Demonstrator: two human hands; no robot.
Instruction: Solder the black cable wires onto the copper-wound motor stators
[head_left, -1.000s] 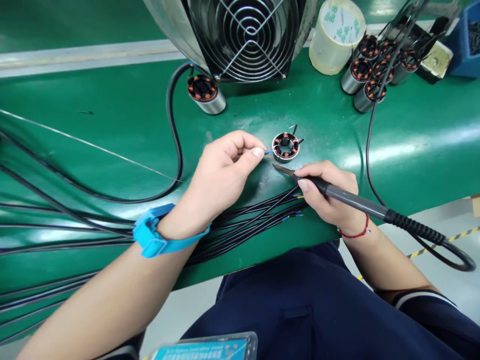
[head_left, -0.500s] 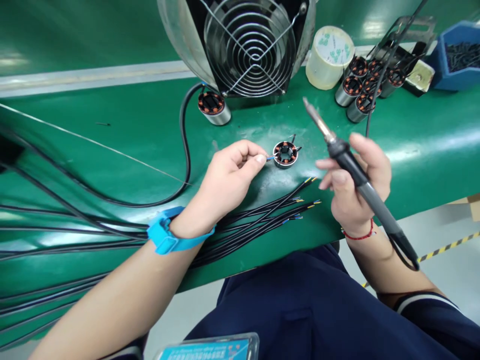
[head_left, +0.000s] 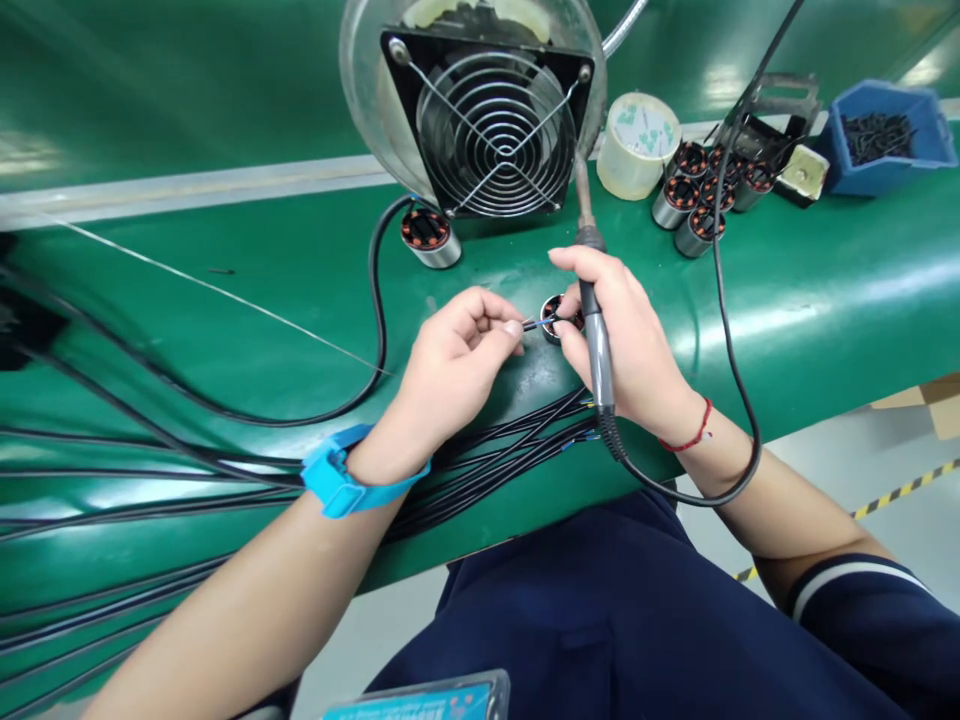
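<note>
My left hand (head_left: 457,355) pinches the end of a thin black cable (head_left: 529,326), from which a blue wire sticks out toward a small motor stator (head_left: 548,310). This stator stands on the green bench with its copper windings up, partly covered by my right fingers. In my right hand (head_left: 637,335) a soldering iron (head_left: 598,350) is held between thumb and palm, its tip pointing up and away toward the fan. My right thumb and fingertips are at the blue wire and the stator's rim; whether they grip the wire I cannot tell.
Behind stands a fan with a wire grille (head_left: 504,150). Another stator (head_left: 430,238) sits left of it. A tape roll (head_left: 637,150), several stators (head_left: 697,230), a solder sponge (head_left: 802,175) and a blue bin (head_left: 862,175) are at back right. Black cables (head_left: 487,470) lie along the front; solder wire (head_left: 217,278) stretches left.
My right hand has moved left to the stator and wire end, and the soldering iron has swung more upright. My left hand keeps its pinch on the cable. The camera view has shifted slightly.
</note>
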